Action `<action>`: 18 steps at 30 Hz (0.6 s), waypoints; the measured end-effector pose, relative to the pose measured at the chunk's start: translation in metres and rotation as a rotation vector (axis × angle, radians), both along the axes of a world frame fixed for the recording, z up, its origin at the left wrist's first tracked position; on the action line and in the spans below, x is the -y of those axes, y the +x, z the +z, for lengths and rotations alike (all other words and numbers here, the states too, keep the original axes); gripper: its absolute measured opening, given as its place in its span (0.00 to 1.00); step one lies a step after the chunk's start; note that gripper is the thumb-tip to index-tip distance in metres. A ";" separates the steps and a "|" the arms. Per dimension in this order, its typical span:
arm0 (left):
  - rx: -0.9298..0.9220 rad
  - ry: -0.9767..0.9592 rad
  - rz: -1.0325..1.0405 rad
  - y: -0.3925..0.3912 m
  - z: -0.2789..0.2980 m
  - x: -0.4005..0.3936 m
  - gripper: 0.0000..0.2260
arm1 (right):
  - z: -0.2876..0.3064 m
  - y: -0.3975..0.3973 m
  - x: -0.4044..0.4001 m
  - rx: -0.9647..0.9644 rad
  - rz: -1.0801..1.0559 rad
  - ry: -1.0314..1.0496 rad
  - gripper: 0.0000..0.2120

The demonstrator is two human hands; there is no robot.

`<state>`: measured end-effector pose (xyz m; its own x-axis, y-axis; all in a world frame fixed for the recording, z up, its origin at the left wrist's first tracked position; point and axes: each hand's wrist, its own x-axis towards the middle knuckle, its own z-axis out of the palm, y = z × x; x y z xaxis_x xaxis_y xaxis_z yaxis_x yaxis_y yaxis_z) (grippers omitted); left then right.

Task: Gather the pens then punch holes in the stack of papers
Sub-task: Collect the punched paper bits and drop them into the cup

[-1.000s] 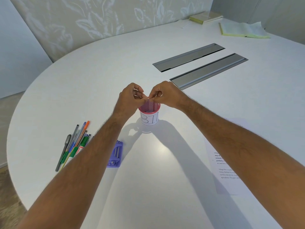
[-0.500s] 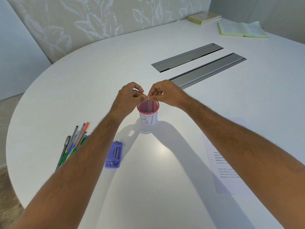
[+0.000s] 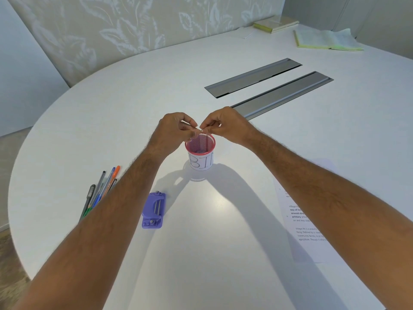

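My left hand and my right hand meet fingertip to fingertip just above the rim of a pink mesh cup with a white label reading "BIN". Both pinch a small thin item between them, too small to identify. Several pens lie side by side on the table at the left, partly hidden by my left forearm. A purple hole punch rests to the right of that forearm. The printed stack of papers lies at the right, mostly under my right forearm.
The round white table has two grey metal cable channels beyond the cup. An open book and a closed book sit at the far right. The table edge curves along the left.
Both hands stay pinched over the cup with hardly any movement. My left forearm now covers more of the pens.
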<state>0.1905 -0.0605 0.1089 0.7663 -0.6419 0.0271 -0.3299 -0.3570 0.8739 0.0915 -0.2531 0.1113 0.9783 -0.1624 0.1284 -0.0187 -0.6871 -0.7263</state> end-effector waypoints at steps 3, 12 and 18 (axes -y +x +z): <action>0.012 0.002 0.024 -0.002 0.002 0.002 0.08 | 0.002 0.000 0.000 -0.004 -0.007 -0.002 0.04; 0.088 0.036 0.005 -0.002 0.006 0.004 0.09 | 0.002 -0.001 -0.001 0.002 0.004 -0.082 0.04; 0.054 0.040 0.012 0.001 0.006 0.006 0.05 | -0.002 0.001 -0.001 -0.010 0.005 -0.078 0.04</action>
<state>0.1910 -0.0665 0.1147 0.7718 -0.6344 0.0434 -0.3720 -0.3950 0.8400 0.0923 -0.2521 0.1091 0.9804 -0.1477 0.1307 -0.0224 -0.7417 -0.6704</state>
